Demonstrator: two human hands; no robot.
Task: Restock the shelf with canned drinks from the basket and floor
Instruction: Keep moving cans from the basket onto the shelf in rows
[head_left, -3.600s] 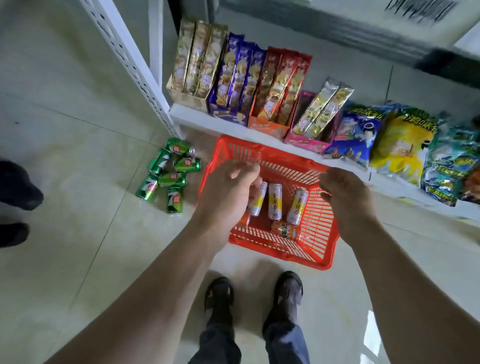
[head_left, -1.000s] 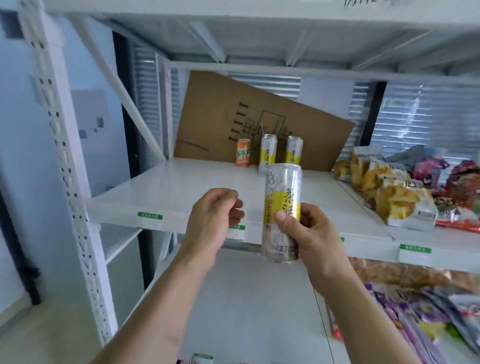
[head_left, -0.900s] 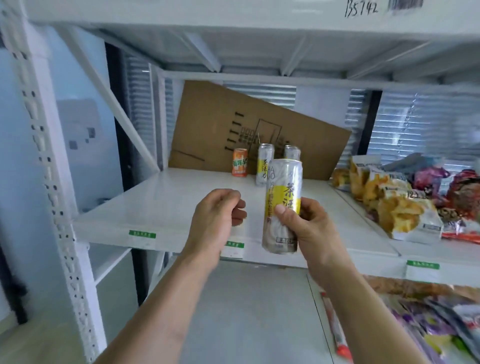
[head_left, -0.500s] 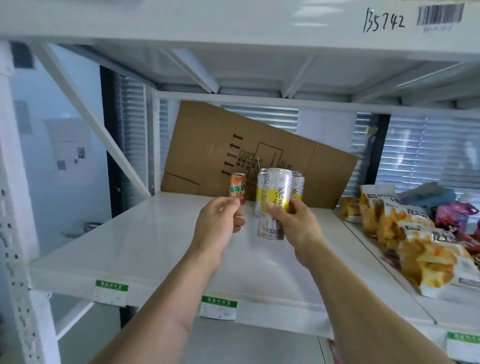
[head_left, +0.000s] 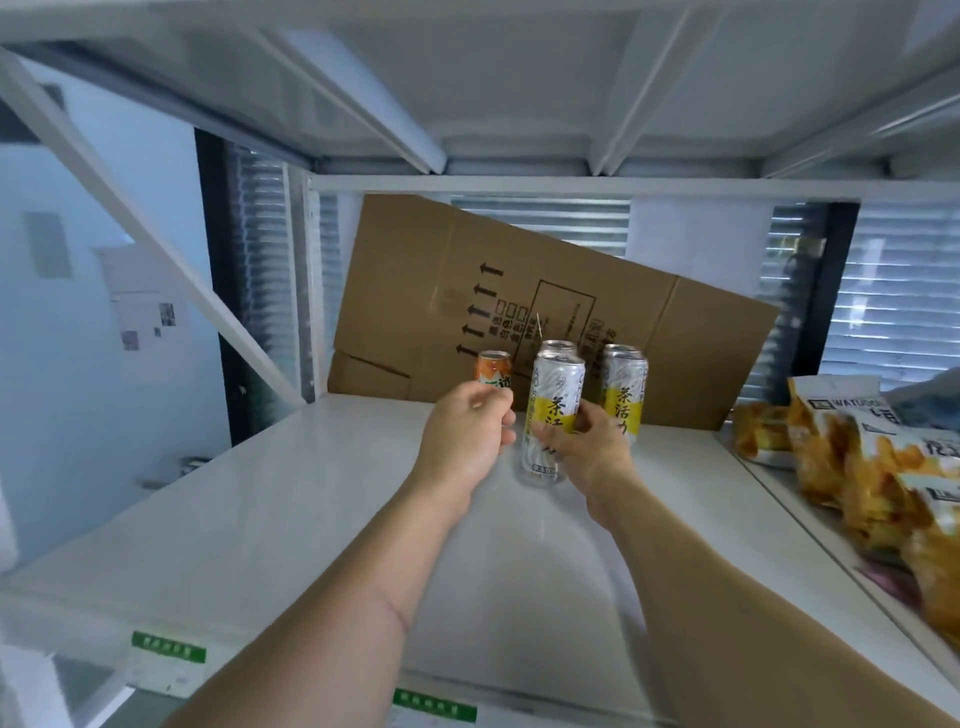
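My right hand (head_left: 589, 452) grips a tall silver-and-yellow can (head_left: 553, 395) held upright, its base down at the white shelf (head_left: 260, 525); whether it rests there I cannot tell. Just behind it stands a matching can (head_left: 558, 345), mostly hidden, and another matching can (head_left: 623, 379) stands to the right. A short orange can (head_left: 493, 368) is at the left of the group. My left hand (head_left: 462, 441) hovers loosely curled in front of the orange can, with nothing in it. The basket and floor are out of view.
A flattened cardboard sheet (head_left: 519, 280) leans against the back of the shelf behind the cans. Orange snack bags (head_left: 857, 467) crowd the neighbouring shelf on the right. A diagonal brace (head_left: 156, 244) crosses the left side, and the upper shelf hangs low overhead.
Since the basket, I have stood up with one can in my right hand and carried it deep onto the shelf, lowering it in front of the standing cans. My left hand moved forward alongside.
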